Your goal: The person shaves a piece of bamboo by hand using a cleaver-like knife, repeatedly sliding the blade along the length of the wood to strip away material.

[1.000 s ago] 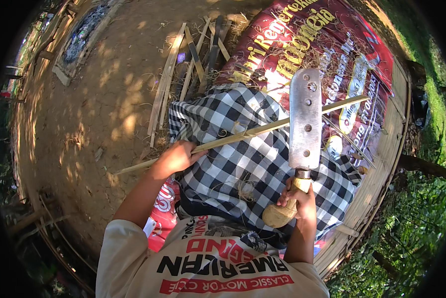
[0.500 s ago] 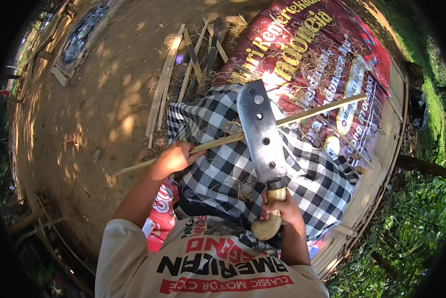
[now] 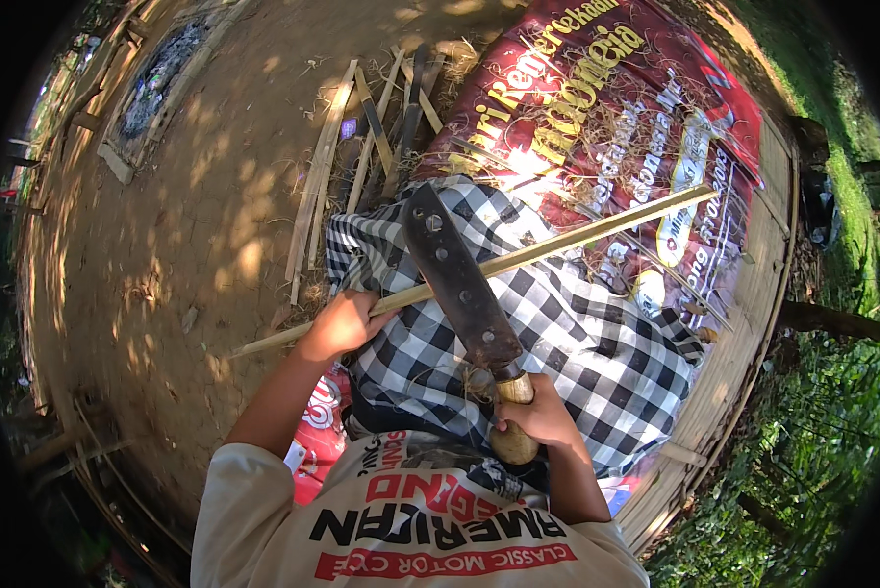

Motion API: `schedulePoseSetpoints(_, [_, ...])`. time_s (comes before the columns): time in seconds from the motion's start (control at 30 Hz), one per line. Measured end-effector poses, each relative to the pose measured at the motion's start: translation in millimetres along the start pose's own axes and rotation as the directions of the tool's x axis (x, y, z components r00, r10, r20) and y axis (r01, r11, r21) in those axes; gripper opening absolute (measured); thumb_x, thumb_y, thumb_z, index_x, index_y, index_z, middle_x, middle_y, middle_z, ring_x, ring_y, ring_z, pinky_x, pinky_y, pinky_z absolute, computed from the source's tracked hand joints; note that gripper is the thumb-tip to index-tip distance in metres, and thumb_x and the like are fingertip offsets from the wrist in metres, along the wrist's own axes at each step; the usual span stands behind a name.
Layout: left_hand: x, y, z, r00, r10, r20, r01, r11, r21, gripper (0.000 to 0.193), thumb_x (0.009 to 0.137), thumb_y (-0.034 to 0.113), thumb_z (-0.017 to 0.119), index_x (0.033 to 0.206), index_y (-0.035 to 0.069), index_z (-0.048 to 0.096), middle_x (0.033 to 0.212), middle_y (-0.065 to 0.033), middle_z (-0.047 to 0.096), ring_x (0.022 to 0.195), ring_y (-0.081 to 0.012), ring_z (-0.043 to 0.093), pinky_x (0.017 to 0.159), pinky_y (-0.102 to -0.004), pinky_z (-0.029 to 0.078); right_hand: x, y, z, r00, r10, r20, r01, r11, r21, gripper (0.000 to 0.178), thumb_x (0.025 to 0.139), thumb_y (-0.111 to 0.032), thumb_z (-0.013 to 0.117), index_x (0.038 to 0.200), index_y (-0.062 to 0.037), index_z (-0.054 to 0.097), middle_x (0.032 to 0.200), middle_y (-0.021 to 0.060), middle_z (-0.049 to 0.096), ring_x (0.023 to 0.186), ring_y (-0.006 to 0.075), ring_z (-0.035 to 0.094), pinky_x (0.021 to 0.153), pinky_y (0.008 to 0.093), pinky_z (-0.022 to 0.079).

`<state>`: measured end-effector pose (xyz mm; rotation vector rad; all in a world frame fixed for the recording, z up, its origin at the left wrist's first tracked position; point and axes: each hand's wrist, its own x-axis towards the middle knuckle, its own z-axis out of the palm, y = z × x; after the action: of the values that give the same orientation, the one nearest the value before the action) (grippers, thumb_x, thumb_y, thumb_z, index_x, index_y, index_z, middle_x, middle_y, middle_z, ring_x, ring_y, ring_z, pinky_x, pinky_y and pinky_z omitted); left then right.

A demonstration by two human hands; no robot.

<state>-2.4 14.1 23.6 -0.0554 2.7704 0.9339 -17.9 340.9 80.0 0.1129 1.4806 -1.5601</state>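
Note:
My left hand (image 3: 350, 321) is closed around a long, narrow bamboo strip (image 3: 597, 227), which slants across my lap from lower left to upper right. In my right hand (image 3: 540, 416) is the wooden handle of a broad machete (image 3: 459, 284) with a row of holes along its dark blade. The blade crosses over the strip, its end pointing up and to the left; whether it touches the strip I cannot tell. Under both lies a black-and-white checked cloth (image 3: 597, 353) spread over my legs, with a few curled shavings on it.
Several bamboo strips (image 3: 322, 176) lie on the dirt ground (image 3: 195, 255) ahead of me. A maroon printed banner (image 3: 567, 118) strewn with thin shavings covers part of the bamboo platform (image 3: 744, 294) at right. Ash fills a framed pit (image 3: 165, 78) at far left.
The machete has swung left and its blade has turned, now showing a darker face. My right hand has shifted slightly left. The strip and my left hand have barely moved.

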Motion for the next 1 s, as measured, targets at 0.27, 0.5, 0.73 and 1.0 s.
schedulePoseSetpoints(0.27, [-7, 2, 14, 0.982, 0.063, -0.18, -0.029, 0.982, 0.185, 0.036, 0.075, 0.033, 0.071, 0.087, 0.003, 0.054, 0.068, -0.0181, 0.062, 0.064, -0.0394, 0.062, 0.058, -0.047, 0.048, -26, -17, -36, 0.927, -0.156, -0.341, 0.183, 0.982, 0.048, 0.013, 0.081, 0.001, 0.068, 0.074, -0.0001, 0.056, 0.061, 0.0036, 0.058, 0.054, 0.0115, 0.058, 0.052, 0.027, 0.048])
schedulePoseSetpoints(0.5, [-4, 18, 4, 0.979, 0.13, -0.159, -0.089, 0.966, 0.241, 0.047, 0.075, 0.045, 0.071, 0.085, 0.003, 0.053, 0.066, -0.0169, 0.061, 0.062, -0.0366, 0.062, 0.056, -0.045, 0.048, -33, -40, -74, 0.774, -0.329, -0.541, 0.339, 0.937, -0.085, 0.011, 0.08, 0.002, 0.065, 0.076, 0.0016, 0.055, 0.066, 0.006, 0.059, 0.055, 0.013, 0.059, 0.052, 0.0273, 0.048])
schedulePoseSetpoints(0.73, [-5, 17, 9, 0.988, 0.082, -0.131, -0.046, 0.966, 0.253, 0.048, 0.074, 0.047, 0.071, 0.085, 0.003, 0.055, 0.064, -0.0173, 0.061, 0.06, -0.0374, 0.062, 0.055, -0.0453, 0.049, -25, -46, -102, 0.765, -0.367, -0.529, 0.391, 0.918, -0.071, 0.012, 0.079, 0.003, 0.066, 0.079, 0.0016, 0.055, 0.065, 0.0063, 0.058, 0.054, 0.0137, 0.058, 0.051, 0.0284, 0.049])
schedulePoseSetpoints(1.0, [0, 7, 9, 0.991, 0.021, -0.13, 0.012, 0.969, 0.247, 0.049, 0.072, 0.045, 0.074, 0.089, 0.002, 0.056, 0.067, -0.0189, 0.063, 0.064, -0.0385, 0.064, 0.058, -0.0471, 0.05, -15, -28, -102, 0.827, -0.266, -0.496, 0.365, 0.924, 0.114, 0.011, 0.074, 0.007, 0.063, 0.08, 0.0016, 0.055, 0.062, 0.0071, 0.058, 0.05, 0.0154, 0.057, 0.05, 0.0283, 0.048])
